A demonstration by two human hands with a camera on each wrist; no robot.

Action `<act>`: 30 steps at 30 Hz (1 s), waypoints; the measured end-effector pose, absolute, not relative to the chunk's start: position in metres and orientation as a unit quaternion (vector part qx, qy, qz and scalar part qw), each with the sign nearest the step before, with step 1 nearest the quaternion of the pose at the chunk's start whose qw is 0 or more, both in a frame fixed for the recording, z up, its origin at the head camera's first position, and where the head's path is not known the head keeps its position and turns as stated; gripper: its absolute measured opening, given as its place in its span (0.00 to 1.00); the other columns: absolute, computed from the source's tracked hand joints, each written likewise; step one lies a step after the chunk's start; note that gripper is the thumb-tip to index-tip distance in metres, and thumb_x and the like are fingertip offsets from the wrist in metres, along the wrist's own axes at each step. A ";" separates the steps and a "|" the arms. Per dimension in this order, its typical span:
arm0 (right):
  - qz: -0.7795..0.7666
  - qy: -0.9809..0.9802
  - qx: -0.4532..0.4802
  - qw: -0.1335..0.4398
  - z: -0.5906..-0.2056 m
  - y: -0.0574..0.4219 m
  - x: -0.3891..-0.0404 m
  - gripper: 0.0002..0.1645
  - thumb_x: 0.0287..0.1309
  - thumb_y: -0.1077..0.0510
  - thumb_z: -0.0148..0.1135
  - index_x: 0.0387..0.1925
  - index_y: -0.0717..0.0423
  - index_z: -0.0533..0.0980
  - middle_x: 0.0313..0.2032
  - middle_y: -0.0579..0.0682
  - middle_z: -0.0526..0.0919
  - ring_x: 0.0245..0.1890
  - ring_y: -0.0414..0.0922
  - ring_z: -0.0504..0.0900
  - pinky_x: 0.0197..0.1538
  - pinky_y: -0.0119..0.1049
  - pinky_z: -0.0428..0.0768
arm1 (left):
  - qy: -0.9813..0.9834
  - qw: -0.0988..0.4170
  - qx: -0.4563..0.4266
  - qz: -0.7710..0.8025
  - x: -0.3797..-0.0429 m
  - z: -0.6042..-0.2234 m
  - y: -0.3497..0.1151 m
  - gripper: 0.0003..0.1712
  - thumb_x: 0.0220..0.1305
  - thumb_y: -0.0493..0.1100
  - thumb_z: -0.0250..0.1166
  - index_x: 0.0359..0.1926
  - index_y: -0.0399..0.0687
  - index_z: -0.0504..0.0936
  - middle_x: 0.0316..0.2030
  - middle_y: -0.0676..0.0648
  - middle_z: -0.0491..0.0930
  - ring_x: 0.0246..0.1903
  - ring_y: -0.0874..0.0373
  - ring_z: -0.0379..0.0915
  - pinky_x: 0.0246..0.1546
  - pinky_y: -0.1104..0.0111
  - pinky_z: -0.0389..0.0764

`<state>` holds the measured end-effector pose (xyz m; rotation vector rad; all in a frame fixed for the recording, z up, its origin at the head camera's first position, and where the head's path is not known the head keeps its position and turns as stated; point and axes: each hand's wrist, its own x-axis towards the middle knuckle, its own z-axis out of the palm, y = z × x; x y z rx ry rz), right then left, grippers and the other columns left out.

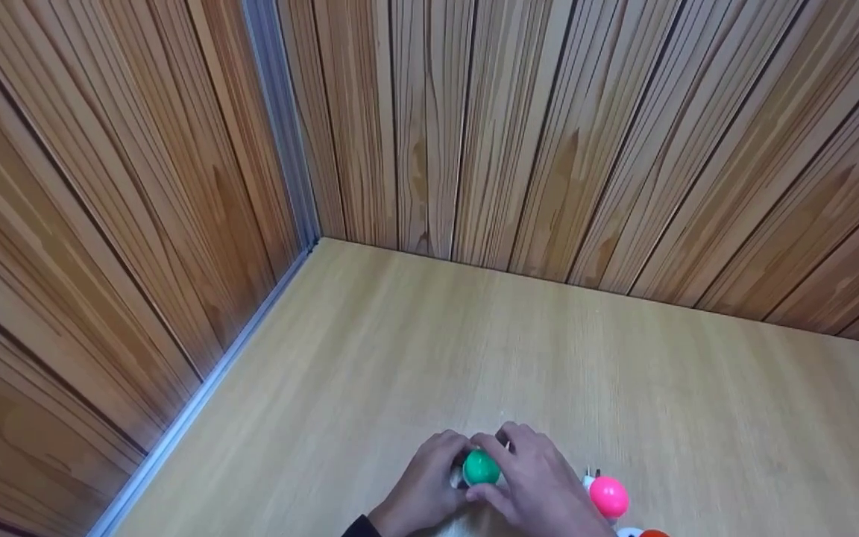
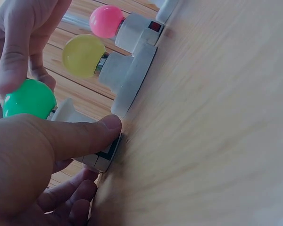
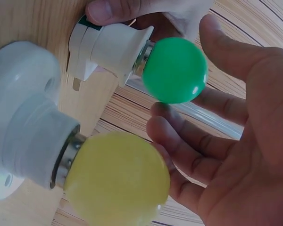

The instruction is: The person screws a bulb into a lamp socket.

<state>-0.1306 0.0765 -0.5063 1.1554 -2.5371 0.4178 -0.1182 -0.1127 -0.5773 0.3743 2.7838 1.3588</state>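
My left hand [image 1: 429, 477] grips a white plug-in lamp holder [image 3: 115, 47] low over the table, its thumb pressed along one side. Screwed into that holder by a metal base is a round green bulb [image 1: 481, 468]. Around the bulb stands my right hand [image 1: 537, 477], fingers spread and loosely bent. In the right wrist view its thumb [image 3: 231, 52] is a little apart from the bulb, while other fingers pass behind and under it. A yellow bulb [image 3: 118, 179] in a white round-based holder [image 3: 33, 136] stands close to the right hand.
Right of the hands, a pink bulb [image 1: 609, 497] sits in a white holder [image 2: 132, 33] with a red switch. An orange-red bulb [image 1: 655, 533] is cut off at the bottom edge. Wood-panelled walls [image 1: 429, 134] border the light wooden table [image 1: 474, 343] at left and back.
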 end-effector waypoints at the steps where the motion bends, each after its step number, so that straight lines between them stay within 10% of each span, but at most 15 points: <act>1: 0.153 -0.884 0.408 0.168 -0.506 0.078 -0.131 0.34 0.47 0.33 0.71 0.54 0.41 0.77 0.38 0.41 0.76 0.33 0.34 0.70 0.36 0.27 0.72 | 0.891 0.008 0.122 0.437 -0.118 -0.577 -0.112 0.22 0.53 0.57 0.74 0.47 0.62 0.78 0.42 0.62 0.77 0.44 0.71 0.67 0.48 0.76 0.72; 11: 0.201 -0.839 0.491 0.124 -0.499 0.091 -0.137 0.41 0.44 0.57 0.78 0.62 0.35 0.74 0.57 0.44 0.81 0.55 0.44 0.82 0.51 0.45 0.85 | 0.881 -0.001 0.119 0.458 -0.115 -0.579 -0.111 0.25 0.50 0.53 0.77 0.48 0.69 0.77 0.44 0.65 0.78 0.47 0.71 0.68 0.51 0.75 0.74; 30: 0.189 -0.814 0.519 0.178 -0.508 0.082 -0.137 0.32 0.41 0.64 0.76 0.52 0.43 0.80 0.46 0.44 0.83 0.43 0.40 0.81 0.43 0.32 0.79 | 0.873 0.014 0.122 0.472 -0.115 -0.577 -0.111 0.17 0.56 0.52 0.74 0.44 0.66 0.77 0.40 0.64 0.76 0.41 0.72 0.67 0.46 0.78 0.74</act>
